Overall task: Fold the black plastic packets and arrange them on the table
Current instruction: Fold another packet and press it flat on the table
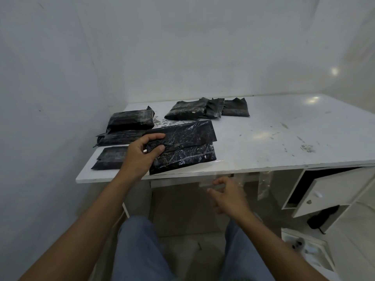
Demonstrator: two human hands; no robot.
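Where the left hand (142, 153) reaches over the front edge of the table (263, 138), we see it gripping the left end of a black packet (182, 147). The fingers curl over the top flap and the thumb presses on the layer below. The packet is glossy, wrinkled plastic, approx. rectangular, folded lengthwise w/ the upper flap a bit raised. It lies near the front edge, left of centre.

Three more packets (129, 121) sit just beside it at the left: two stacked & dusty-looking, one flat by the front-left corner. A back group (186, 110) lies overlapping near the wall (182, 47).

The table top is white and shiny, w/ scratches and grey stains, and plain whitish walls close the corner. At the right, under the top, a white cupboard door (316, 191) hangs tilted open.

The right hand (227, 195) is below the table edge, blurred, fingers loosely bent; we cannot tell if it pinches sth. clear or nothing. A clear strip (263, 183) hangs from the edge beside it. Jeans (138, 250) are cut off at the bottom.
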